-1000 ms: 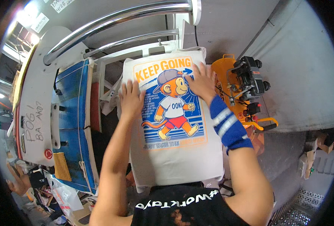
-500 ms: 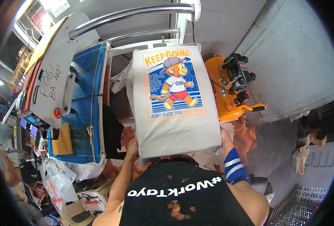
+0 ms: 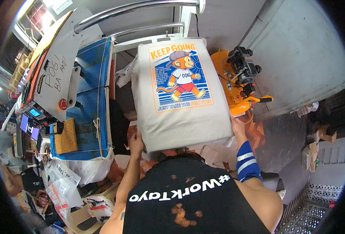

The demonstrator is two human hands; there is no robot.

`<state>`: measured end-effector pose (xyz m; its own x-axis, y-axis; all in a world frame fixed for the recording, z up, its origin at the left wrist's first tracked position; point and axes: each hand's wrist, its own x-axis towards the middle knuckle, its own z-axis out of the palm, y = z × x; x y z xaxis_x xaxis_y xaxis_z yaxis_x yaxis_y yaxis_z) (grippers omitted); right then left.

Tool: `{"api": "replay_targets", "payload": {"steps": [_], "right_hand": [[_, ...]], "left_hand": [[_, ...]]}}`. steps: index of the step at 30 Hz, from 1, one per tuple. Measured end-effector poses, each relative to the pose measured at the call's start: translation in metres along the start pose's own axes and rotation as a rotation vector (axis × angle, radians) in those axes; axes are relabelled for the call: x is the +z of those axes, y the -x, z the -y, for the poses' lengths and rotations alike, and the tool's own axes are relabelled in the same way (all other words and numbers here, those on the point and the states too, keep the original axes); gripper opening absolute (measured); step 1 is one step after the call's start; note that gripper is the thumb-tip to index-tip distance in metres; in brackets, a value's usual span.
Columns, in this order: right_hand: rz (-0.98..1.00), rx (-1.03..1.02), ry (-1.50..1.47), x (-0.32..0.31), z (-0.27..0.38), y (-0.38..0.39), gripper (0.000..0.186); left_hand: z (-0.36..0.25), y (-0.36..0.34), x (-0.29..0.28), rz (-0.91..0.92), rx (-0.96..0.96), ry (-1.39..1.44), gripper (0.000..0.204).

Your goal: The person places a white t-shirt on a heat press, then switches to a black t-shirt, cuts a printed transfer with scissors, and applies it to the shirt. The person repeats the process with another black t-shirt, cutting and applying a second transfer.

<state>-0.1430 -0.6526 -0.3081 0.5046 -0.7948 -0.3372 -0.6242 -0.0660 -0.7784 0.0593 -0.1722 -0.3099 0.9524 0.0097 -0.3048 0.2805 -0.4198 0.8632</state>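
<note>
A light grey garment [image 3: 184, 130] with a printed orange, blue and white cartoon monkey design [image 3: 182, 84] is stretched face up over a flat rectangular board in front of me. My left hand [image 3: 135, 142] is at its lower left edge, fingers curled round the fabric. At the lower right side, my right hand [image 3: 238, 124], below a blue sleeve with white stripes [image 3: 247, 163], also grips the edge. The fingertips of both hands are partly hidden. My black top [image 3: 192, 195] fills the bottom middle.
A white press [image 3: 55, 74] with blue pad [image 3: 94, 101] and yellow sponge [image 3: 65, 136] stands at left. An orange compressor [image 3: 231, 93] is at right; chrome rails [image 3: 137, 15] cross behind. Boxes [image 3: 324, 134] lie far right. Another person's arm [image 3: 10, 181] shows at lower left.
Both hands have left the printed area and come down to the garment's lower side edges, closing there. Since half a second ago the garment sits a little higher in the picture.
</note>
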Motion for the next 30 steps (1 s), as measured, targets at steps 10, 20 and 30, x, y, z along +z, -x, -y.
{"api": "replay_targets", "payload": {"steps": [10, 20, 30], "right_hand": [[-0.085, -1.107, 0.688, 0.132, 0.141, 0.091, 0.067], [0.037, -1.011, 0.875, 0.156, 0.135, 0.125, 0.073], [0.013, -1.03, 0.817, 0.156, 0.122, 0.132, 0.069]], "left_hand": [[-0.177, 0.036, -0.147, -0.542, 1.153, -0.44, 0.024], [-0.169, -0.054, -0.303, -0.919, 0.819, -0.788, 0.054], [-0.147, -0.052, -0.283, -0.965, 0.557, -0.837, 0.078]]}}
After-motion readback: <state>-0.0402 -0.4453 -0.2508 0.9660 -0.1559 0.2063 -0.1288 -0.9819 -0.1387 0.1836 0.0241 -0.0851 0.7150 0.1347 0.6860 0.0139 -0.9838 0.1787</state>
